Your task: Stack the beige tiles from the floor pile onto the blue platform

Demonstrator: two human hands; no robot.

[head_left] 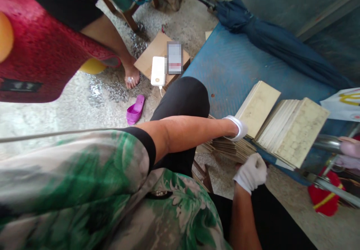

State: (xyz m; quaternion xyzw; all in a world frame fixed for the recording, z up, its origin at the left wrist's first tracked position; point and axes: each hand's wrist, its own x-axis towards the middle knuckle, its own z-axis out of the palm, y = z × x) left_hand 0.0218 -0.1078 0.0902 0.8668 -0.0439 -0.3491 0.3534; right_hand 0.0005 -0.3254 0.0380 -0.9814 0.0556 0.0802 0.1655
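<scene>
Both my hands wear white gloves. My left hand (237, 127) reaches across my knee and rests on a low stack of thin tan sheets (229, 148) at the edge of the blue platform (233, 70); its fingers are mostly hidden. My right hand (251, 173) is curled closed at the near edge of the same stack, apparently gripping the sheets. Just beyond stand cream-coloured tile-like slabs (287, 128) leaning in a row on the platform.
A folded dark blue umbrella (270, 39) lies on the platform's far side. Another person's bare leg and foot (131, 78) stand on the concrete floor by a pink sandal (135, 109), a cardboard piece with a white power bank (158, 71), and a red chair (42, 54). Metal tubes (329, 145) at right.
</scene>
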